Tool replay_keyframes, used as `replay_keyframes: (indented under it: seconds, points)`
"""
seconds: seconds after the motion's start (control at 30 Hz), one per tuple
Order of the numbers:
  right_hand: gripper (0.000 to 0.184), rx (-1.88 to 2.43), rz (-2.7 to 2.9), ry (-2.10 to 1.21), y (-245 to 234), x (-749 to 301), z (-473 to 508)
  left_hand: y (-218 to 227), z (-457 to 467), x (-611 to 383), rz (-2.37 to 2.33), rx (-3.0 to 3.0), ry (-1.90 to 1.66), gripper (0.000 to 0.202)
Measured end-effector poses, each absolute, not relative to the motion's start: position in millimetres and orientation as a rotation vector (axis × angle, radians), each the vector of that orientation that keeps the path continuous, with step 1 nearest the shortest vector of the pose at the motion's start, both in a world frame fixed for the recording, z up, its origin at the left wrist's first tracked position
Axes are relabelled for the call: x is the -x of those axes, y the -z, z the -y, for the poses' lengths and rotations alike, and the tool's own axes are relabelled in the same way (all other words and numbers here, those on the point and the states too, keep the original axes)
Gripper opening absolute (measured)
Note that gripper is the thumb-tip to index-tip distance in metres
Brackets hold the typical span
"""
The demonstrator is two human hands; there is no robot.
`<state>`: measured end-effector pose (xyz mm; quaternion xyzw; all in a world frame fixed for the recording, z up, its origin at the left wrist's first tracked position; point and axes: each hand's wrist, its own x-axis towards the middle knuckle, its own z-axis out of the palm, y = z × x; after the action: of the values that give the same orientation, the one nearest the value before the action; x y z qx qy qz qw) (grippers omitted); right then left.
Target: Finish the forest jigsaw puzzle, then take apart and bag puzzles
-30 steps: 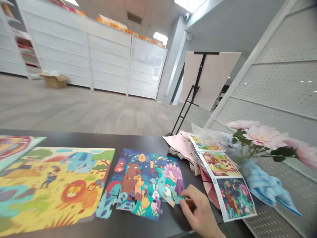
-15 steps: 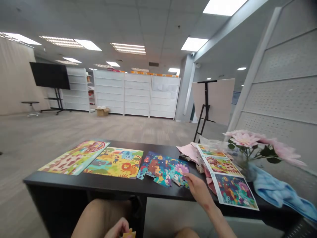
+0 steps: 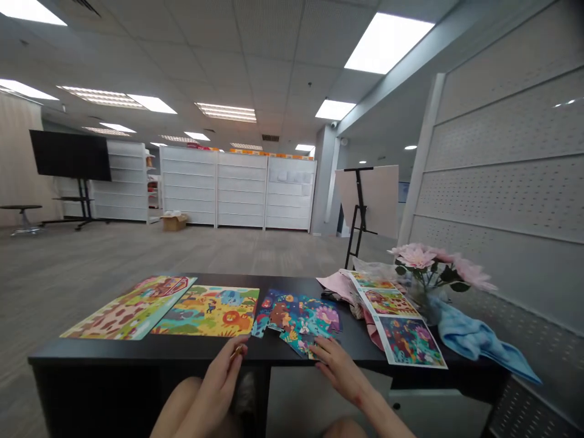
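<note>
A dark-blue jigsaw puzzle (image 3: 301, 316) with night-time animals lies partly assembled on the black table, with gaps along its lower edge. My right hand (image 3: 340, 370) reaches over its lower right corner, fingers stretched out and fingertips touching the pieces there. At the table's front edge, left of the puzzle, my left hand (image 3: 223, 374) is closed in a pinch around a small puzzle piece (image 3: 238, 350), mostly hidden by the fingers. The yellow jungle puzzle (image 3: 214, 311), with a lion and an elephant, looks complete and lies just beyond that hand.
Farther left lies a farm puzzle (image 3: 132, 307). On the right are a printed reference sheet (image 3: 410, 340), pink cloth (image 3: 340, 286), a glass vase of pink flowers (image 3: 420, 258) and a blue towel (image 3: 479, 334). An easel (image 3: 360, 213) stands behind the table.
My left hand has risen from my lap to the table edge with the puzzle piece. My right hand has shifted left and closer to me along the puzzle's lower right part.
</note>
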<state>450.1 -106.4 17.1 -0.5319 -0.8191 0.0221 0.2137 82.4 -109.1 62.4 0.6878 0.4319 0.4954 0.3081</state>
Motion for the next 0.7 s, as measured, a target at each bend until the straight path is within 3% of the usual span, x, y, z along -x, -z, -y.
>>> replay_keyframes:
  seconds: [0.17, 0.37, 0.53, 0.6, 0.7]
  points:
    - [0.041, 1.483, 2.232, 0.044, -17, -450, 110, -63, 89, -127, -0.882, -2.03, -1.163, 0.031]
    - [0.059, 1.692, 2.209, 0.182, -3, -458, 115, -40, 54, -203, -0.756, -2.69, -0.798, 0.044]
    - [0.07, 1.672, 2.251, 0.19, 13, -480, 117, -7, 35, -235, -0.631, -2.782, -0.714, 0.045]
    - [0.067, 1.619, 2.218, 0.209, 12, -487, 118, 4, 32, -236, -0.609, -2.848, -0.704, 0.05]
    - [0.053, 1.551, 2.075, 0.239, 3, -492, 115, 13, 31, -232, -0.576, -2.918, -0.702, 0.041]
